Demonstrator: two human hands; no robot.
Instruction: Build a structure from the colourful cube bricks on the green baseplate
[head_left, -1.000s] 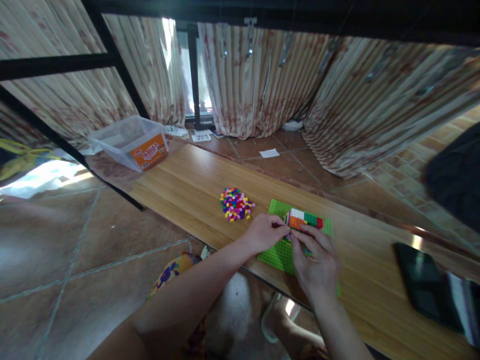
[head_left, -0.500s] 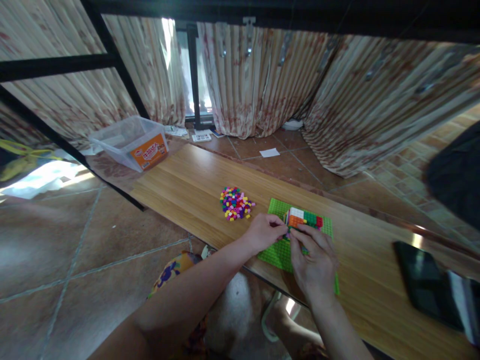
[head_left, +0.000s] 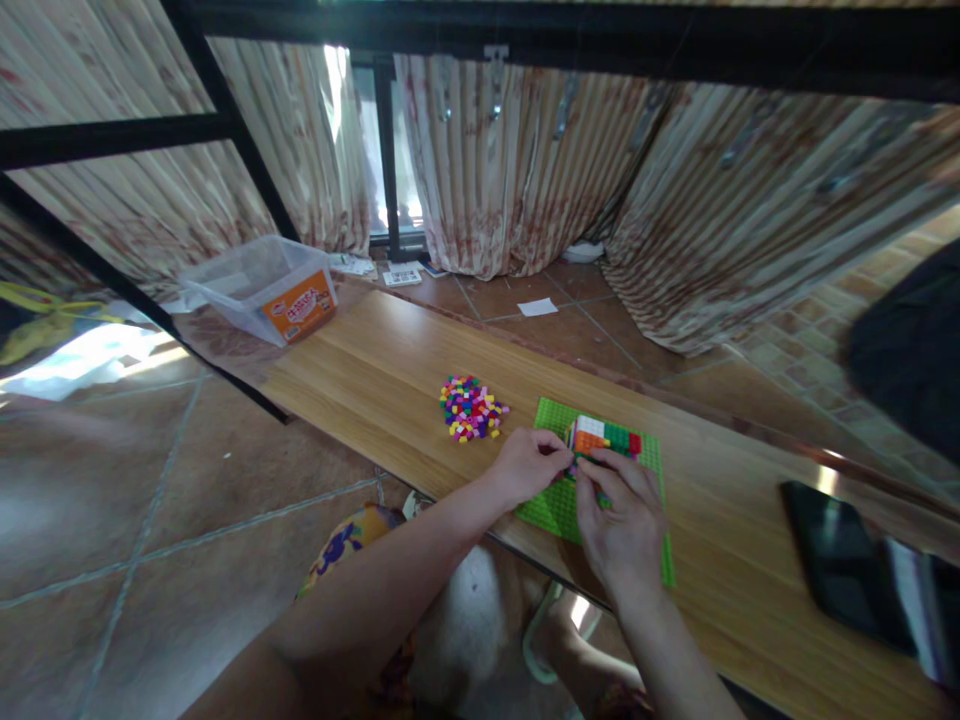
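A green studded baseplate (head_left: 551, 510) lies on the wooden table. On it stands a block of toy bricks (head_left: 590, 433) with white, orange, green and red bricks on top. My left hand (head_left: 531, 465) is pinched at the left front corner of that block. My right hand (head_left: 622, 505) is closed from the front right, its thumb and fingertips meeting at the same corner, close to the left fingertips. Whatever sits between the fingertips is too small and hidden to make out. To the left, a pile of small loose bricks (head_left: 471, 408) in many colours lies on the wood.
A clear plastic bin (head_left: 259, 285) with an orange label stands at the table's far left end. A dark phone or tablet (head_left: 844, 565) lies on the right part of the wooden table (head_left: 390, 365). A black metal frame (head_left: 247, 150) rises at the left.
Both hands stay at the same corner of the brick block, fingers still closed. The view has shifted very slightly; the loose pile looks the same.
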